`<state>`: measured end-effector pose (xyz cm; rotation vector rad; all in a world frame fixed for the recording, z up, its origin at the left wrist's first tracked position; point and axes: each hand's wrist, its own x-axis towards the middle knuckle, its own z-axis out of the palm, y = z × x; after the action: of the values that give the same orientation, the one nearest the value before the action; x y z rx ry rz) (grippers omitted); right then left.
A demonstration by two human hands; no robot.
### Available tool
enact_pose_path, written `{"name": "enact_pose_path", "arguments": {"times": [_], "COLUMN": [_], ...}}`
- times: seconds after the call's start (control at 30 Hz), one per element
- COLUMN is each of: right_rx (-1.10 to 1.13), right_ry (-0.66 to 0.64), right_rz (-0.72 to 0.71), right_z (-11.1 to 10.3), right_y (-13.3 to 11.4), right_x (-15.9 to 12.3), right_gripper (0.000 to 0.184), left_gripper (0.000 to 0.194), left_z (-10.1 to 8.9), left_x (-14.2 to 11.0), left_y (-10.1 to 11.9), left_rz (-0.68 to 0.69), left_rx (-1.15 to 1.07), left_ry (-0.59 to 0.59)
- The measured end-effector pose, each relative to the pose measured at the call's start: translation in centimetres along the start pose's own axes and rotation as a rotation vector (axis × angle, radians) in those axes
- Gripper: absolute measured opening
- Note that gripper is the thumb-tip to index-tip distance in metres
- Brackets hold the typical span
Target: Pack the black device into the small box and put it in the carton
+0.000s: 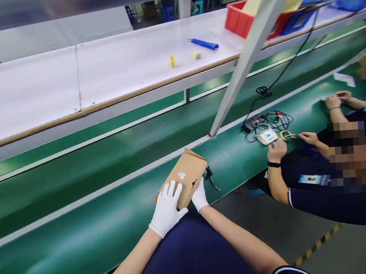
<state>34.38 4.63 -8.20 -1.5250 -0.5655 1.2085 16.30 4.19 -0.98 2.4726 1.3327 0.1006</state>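
A brown cardboard box (185, 174) with a small white label is over the near green surface, just in front of me. My left hand (169, 209), in a white glove, lies on the box's near left part; its fingers spread over the top and its thumb reaches the near edge. My right hand (200, 196), gloved too, grips the box's right side, its fingers partly hidden behind it. At the box's far end a flap edge stands slightly raised. Right beside the box lies a short black cable (209, 175).
A white shelf (118, 70) runs behind, bearing a blue tool (204, 43), small yellow pieces and a red bin (239, 19). A slanted grey post (238, 83) rises right of the box. Co-workers' hands (278, 149) work at right near a white device (267, 136) and tangled cables.
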Motion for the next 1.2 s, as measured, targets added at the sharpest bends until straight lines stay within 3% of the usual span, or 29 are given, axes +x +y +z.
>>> {"name": "enact_pose_path", "arguments": {"times": [0.07,0.17,0.23,0.3,0.4,0.47,0.53,0.67,0.8,0.9,0.97,1.07,1.1,1.13,1.2], "right_rx": [-0.128,-0.33,-0.45,-0.523,-0.579,-0.596,-0.618,-0.693,-0.704,-0.647,-0.568,-0.458,-0.438,-0.425,-0.431], "right_ry": [-0.138,-0.358,-0.334,-0.183,-0.085,-0.203,-0.348,-0.446,-0.51,-0.546,-0.552,-0.55,-0.557,-0.566,-0.593], "right_rz": [0.04,0.093,0.058,-0.025,-0.128,-0.152,-0.155,-0.17,-0.21,-0.138,-0.081,-0.07,-0.077,-0.085,-0.103], "right_z": [0.3,-1.8,-4.1,-6.3,-8.1,-8.2,-7.7,-7.0,-7.2,-6.8,-6.1,-4.8,-4.3,-4.0,-3.7], "right_y": [0.4,0.8,0.9,0.7,0.0,-0.4,-0.8,-1.5,-1.9,-2.1,-2.8,-5.2,-6.3,-7.4,-9.7], "right_x": [-1.9,-2.7,-1.7,0.4,4.1,6.2,7.5,7.7,5.8,3.9,2.8,1.6,1.3,1.0,0.7], "right_gripper": [0.094,0.067,0.054,0.059,0.085,0.099,0.102,0.084,0.054,0.052,0.062,0.068,0.065,0.063,0.064], "left_gripper": [0.106,0.099,0.075,0.061,0.045,0.053,0.059,0.075,0.074,0.05,0.046,0.087,0.092,0.087,0.058], "left_z": [0.0,0.4,0.6,-0.1,-3.0,-5.6,-7.7,-9.1,-7.7,-6.0,-4.9,-3.8,-3.6,-3.6,-3.9], "left_x": [-2.4,-5.4,-6.6,-6.9,-5.7,-4.0,-2.2,-0.7,-2.0,-1.9,-0.6,2.6,3.7,4.6,5.9], "left_y": [-1.9,-4.2,-5.6,-7.0,-9.5,-11.1,-12.5,-13.6,-10.8,-7.3,-5.4,-4.1,-4.1,-4.3,-4.8], "left_rz": [-0.03,-0.066,-0.099,-0.19,-0.532,-0.757,-0.826,-0.936,-0.861,-0.64,-0.452,-0.35,-0.349,-0.351,-0.357], "left_rx": [0.027,0.058,0.019,-0.08,-0.224,-0.2,-0.155,-0.296,-0.585,-0.588,-0.488,-0.339,-0.324,-0.322,-0.336], "left_ry": [-0.007,0.012,0.072,0.177,0.281,0.121,-0.014,0.006,-0.014,0.046,0.096,0.088,0.067,0.047,0.025]}}
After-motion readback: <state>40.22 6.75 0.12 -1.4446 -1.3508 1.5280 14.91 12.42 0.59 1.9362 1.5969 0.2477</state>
